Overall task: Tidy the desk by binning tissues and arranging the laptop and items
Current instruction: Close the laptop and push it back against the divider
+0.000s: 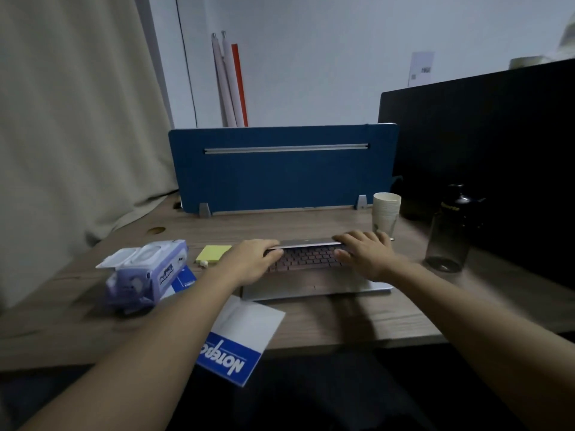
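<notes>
Step in hand: the laptop (314, 275) part of the tidy — both hands are on its lid, which sits tilted low over the keyboard, so I judge it is being shut, though a single moment cannot rule out opening.
Left hand (249, 262): at the laptop's left lid corner, fingers curled over the top edge and thumb tucked beneath — clamped on the lid.
Right hand (362, 253): at the laptop's right lid corner, fingers spread across the lid edge; the thumb seems to be under it, so it grips the lid too.
Laptop: near the middle of the desk (342, 325), in front of the blue divider panel (280, 175), base flat, keys showing in the narrow gap.
Wipes pack (146, 272): well left of the laptop, its flap lid open.
Sticky notes (213, 254): just left of the laptop, beside the left wrist, a small white thing at their near edge that I cannot identify.
Notebook (242, 337): in front of the laptop's left corner, overhanging the desk's near edge.
Paper cups (385, 213): a stack just behind the laptop's right corner.
Dark bottle (451, 231): right of the laptop, apart from it.
Tissues: no loose ones visible on the desk.
Next move calls for: lowering both corners evenly until the lid meets the base, thumbs drawn out first; then squaring the laptop and straightening the notebook.
</notes>
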{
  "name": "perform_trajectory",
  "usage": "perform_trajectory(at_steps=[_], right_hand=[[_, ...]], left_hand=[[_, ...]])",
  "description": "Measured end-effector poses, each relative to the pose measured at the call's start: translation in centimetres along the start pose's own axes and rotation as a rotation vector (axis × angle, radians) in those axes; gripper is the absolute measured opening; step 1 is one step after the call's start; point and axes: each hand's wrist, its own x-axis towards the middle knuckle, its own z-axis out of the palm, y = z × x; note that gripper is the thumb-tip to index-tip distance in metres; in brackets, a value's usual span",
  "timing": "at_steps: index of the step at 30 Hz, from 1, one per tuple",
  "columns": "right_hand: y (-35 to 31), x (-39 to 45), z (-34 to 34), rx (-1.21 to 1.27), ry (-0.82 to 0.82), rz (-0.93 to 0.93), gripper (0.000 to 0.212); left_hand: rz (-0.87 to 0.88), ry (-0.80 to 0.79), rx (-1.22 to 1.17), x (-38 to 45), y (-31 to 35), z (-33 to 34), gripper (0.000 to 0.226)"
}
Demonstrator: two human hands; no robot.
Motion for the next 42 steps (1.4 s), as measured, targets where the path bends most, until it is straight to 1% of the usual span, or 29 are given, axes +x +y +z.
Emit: perform_trajectory(at_steps=[4, 11, 14, 18, 21, 24, 30, 36, 42], right_hand=[[-0.6, -2.0, 1.6, 0.013, -0.057, 0.013, 0.046], [-0.4, -2.7, 3.5, -0.011, -0.025, 0.002, 0.047], [-0.2, -2.7, 5.1, -0.003, -0.031, -0.008, 0.048], [-0.1, -2.5, 6.9, 0.028, -0.090, -0.006, 0.048], [-0.2, -2.6, 7.8, 0.082, -0.057, -0.004, 0.047], [0.0, -2.2, 8.4, 0.101, -0.033, -0.009, 0.053], [0.3, 0.3, 9.0, 0.104, -0.015, -0.005, 0.052], [0.9, 4.3, 10.2, 0.101, 0.055, -0.016, 0.050], [2.0, 9.0, 11.6, 0.102, 0.080, -0.029, 0.051]], left_hand=[[0.016, -0.016, -0.017, -1.8, -0.4, 2.6, 0.052], [-0.024, 0.036, -0.025, -2.9, -0.9, 4.9, 0.061], [-0.043, -0.024, -0.022, -3.3, -1.1, 5.7, 0.065], [-0.081, -0.116, 0.001, -3.2, -1.0, 6.4, 0.070], [-0.080, -0.124, 0.029, -3.0, -0.9, 6.8, 0.071], [-0.080, -0.128, 0.014, -2.4, -1.3, 7.2, 0.069], [-0.113, -0.152, -0.046, 0.3, -2.3, 7.9, 0.065], [-0.158, -0.084, -0.070, 3.9, -4.1, 9.5, 0.057], [-0.181, -0.045, -0.049, 7.9, -6.2, 10.8, 0.055]])
